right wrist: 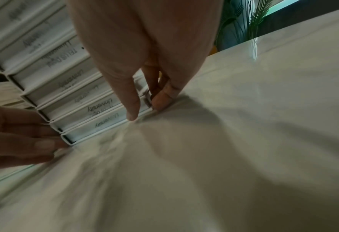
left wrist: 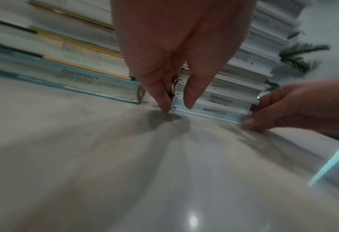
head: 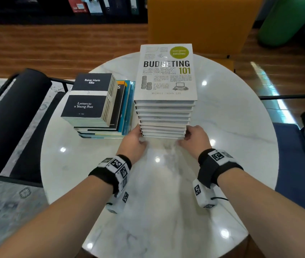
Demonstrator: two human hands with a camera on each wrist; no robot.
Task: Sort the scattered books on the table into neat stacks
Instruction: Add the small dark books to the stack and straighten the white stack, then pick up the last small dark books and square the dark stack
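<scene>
A tall stack of white books [head: 164, 116], topped by "Budgeting 101" [head: 166, 71], stands at the middle of the round marble table [head: 222, 127]. My left hand [head: 135, 138] is at its near left bottom corner, thumb on the front [left wrist: 176, 108] and straight fingers flat along the side [right wrist: 25, 133]. My right hand [head: 194, 136] is at the near right bottom corner, thumb down the front and fingers bent round the corner [right wrist: 144, 111]. A lower, mixed stack [head: 92, 101] topped by "Letters to a Young Poet" sits close on the left.
A black chair [head: 14, 118] stands left of the table and a blue seat [head: 293, 155] to the right. A yellow armchair [head: 200, 21] is behind. Bare tabletop lies in front of both stacks.
</scene>
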